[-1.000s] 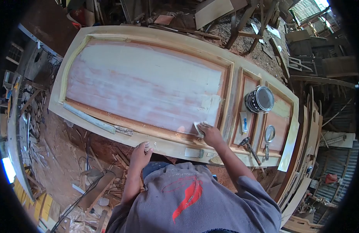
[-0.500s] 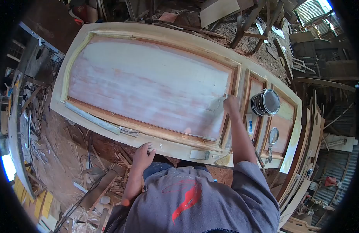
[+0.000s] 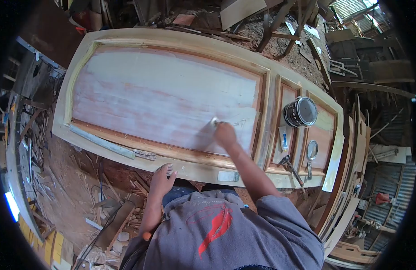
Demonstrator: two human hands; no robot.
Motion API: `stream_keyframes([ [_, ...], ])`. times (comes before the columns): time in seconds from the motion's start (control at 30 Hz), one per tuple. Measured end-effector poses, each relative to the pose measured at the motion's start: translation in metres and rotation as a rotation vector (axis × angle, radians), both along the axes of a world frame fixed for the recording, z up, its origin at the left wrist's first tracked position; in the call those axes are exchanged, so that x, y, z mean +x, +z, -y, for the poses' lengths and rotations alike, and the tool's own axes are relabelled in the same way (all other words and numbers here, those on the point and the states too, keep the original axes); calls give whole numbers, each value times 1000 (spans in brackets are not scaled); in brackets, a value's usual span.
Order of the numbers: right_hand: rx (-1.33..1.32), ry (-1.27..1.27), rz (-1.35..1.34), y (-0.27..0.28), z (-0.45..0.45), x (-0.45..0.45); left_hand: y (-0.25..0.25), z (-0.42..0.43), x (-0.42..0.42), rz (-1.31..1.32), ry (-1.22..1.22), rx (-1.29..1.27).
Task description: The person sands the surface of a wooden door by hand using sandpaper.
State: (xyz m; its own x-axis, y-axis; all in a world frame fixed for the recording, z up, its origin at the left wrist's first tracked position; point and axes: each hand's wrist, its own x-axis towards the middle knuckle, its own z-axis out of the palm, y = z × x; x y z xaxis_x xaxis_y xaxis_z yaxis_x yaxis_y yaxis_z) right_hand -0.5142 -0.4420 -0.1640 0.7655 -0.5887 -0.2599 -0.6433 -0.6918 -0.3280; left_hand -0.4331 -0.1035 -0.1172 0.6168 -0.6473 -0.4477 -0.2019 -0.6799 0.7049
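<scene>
A wooden panelled door (image 3: 250, 58) lies flat before me, its large panel (image 3: 149, 90) smeared with whitish filler. My right hand (image 3: 225, 134) is closed on a putty knife (image 3: 213, 121) over the lower right of that panel. The hand hides much of the tool, and the blade is hard to make out against the shadow. At the door's near edge rests my left hand (image 3: 161, 183), fingers apart and holding nothing. A long thin strip (image 3: 102, 142) lies to its left on the frame. To its right is a small flat plate (image 3: 228, 176).
A metal can (image 3: 301, 112) stands over the smaller panels at the right. Near it lie a white-and-blue tube (image 3: 283, 138), a hammer (image 3: 291, 170) and a round lid-like ring (image 3: 312, 150). Wood scraps (image 3: 81, 168) litter the floor, and timber (image 3: 280, 27) stands beyond the door.
My right hand has swept left and slightly down across the large panel with the putty knife. My left hand stays at the near edge. The whole view has shifted a little.
</scene>
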Motion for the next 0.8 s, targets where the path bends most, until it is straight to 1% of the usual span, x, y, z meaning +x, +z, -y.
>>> stream_keyframes([
  [0.03, -5, 62, 2, -10, -17, 0, 4, 4, -2, 1, -7, 10],
  [0.13, 150, 174, 186, 34, -45, -8, 14, 14, -6, 15, -27, 20],
  [0.2, 171, 95, -20, 19, -15, -18, 12, 12, -10, 31, -17, 1],
  [0.27, 129, -88, 158, 30, 37, -42, 21, 12, -13, 40, 11, 5],
  [0.3, 62, -171, 197, 24, 69, -57, 25, 11, -15, 43, 23, 5],
  [0.33, 6, -284, 98, 0, 106, -70, 22, 8, -16, 34, 25, 9],
  [0.4, -14, -342, 104, 12, 142, -84, 14, -2, -19, 18, 22, 16],
  [0.47, -29, -357, 71, 5, 161, -89, 12, -9, -22, 31, 24, 33],
  [0.5, -35, -366, 54, 6, 161, -84, 11, -13, -22, 37, 24, 44],
  [0.6, 21, -288, 86, 8, 154, -75, 3, -24, -21, 65, 37, 14],
  [0.7, 15, -244, 64, -27, 144, -62, -1, -31, -17, 63, 47, 7],
  [0.77, -26, -201, -28, 4, 103, -40, 5, -31, -10, -10, 64, 14],
  [0.8, 35, -214, 28, 5, 84, -29, 8, -31, -7, -48, 72, 20],
])
